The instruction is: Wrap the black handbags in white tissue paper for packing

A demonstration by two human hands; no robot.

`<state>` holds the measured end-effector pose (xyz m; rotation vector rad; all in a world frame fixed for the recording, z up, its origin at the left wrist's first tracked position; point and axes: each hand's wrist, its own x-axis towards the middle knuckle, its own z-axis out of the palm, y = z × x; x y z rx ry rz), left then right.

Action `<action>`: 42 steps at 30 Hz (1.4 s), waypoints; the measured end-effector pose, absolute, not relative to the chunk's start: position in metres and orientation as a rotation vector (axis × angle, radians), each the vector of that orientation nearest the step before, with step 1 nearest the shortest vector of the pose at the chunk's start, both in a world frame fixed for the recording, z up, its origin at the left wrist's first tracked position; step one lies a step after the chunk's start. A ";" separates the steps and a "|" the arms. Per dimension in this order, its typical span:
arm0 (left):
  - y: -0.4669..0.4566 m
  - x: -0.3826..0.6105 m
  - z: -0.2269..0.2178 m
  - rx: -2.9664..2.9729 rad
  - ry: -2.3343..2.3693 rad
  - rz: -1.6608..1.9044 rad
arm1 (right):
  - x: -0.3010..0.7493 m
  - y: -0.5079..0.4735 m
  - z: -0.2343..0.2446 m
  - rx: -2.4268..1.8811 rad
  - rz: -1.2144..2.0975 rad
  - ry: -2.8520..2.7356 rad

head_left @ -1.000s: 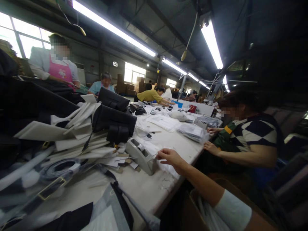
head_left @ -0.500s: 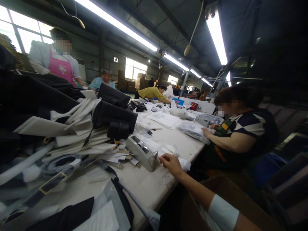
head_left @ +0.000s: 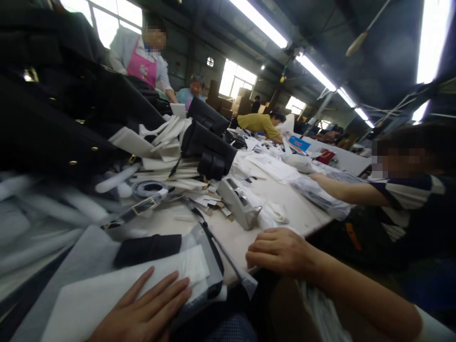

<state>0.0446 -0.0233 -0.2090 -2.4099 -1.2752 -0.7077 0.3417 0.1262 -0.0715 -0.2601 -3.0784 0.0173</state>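
My left hand [head_left: 144, 308] lies flat with fingers stretched out on a white sheet [head_left: 107, 289] at the near table edge. That sheet sits on a clear plastic bag holding a black piece [head_left: 147, 248]. My right hand [head_left: 280, 251] rests at the table edge with its fingers curled under, just in front of a grey tape dispenser [head_left: 239, 203]. Whether those fingers hold anything is hidden. A small white crumpled wrap [head_left: 276, 214] lies right of the dispenser.
Black bags [head_left: 206, 145] and stacked white card pieces [head_left: 160, 156] pile up at the left. A seated person [head_left: 409, 190] at the right reaches onto the table toward plastic packets [head_left: 317, 197]. Other workers stand and sit farther along the long table [head_left: 295, 211].
The view swung down and left. My right hand drew back from the tape dispenser to the table edge. My left hand came into view, flat on the white sheet.
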 end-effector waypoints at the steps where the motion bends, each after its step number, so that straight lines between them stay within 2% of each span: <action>1: -0.024 0.046 -0.203 -2.416 -1.294 -0.667 | 0.329 0.125 -0.071 -0.208 0.062 -3.108; 7: -0.029 0.045 -0.191 -2.419 -1.240 -0.521 | 0.263 0.132 -0.085 -0.029 0.453 -3.227; 14: -0.023 0.043 -0.209 -2.397 -1.177 -0.655 | 0.221 0.150 -0.107 0.174 0.587 -3.320; 19: -0.022 0.041 -0.206 -2.407 -1.197 -0.598 | 0.200 0.156 -0.115 0.191 0.564 -3.486; 24: -0.022 0.041 -0.206 -2.412 -1.210 -0.600 | 0.184 0.156 -0.113 0.151 0.331 -3.614; 30: -0.024 0.050 -0.226 -2.363 -1.383 -1.006 | 0.164 0.163 -0.114 0.180 0.234 -3.752; 32: -0.023 0.050 -0.229 -2.357 -1.398 -1.031 | 0.157 0.168 -0.118 0.184 0.205 -3.770; 39: -0.012 0.039 -0.213 -2.359 -1.081 -0.648 | 0.147 0.182 -0.130 0.134 0.233 -3.790; 42: -0.008 0.037 -0.210 -2.330 -1.001 -0.602 | 0.149 0.192 -0.136 0.010 0.288 -3.768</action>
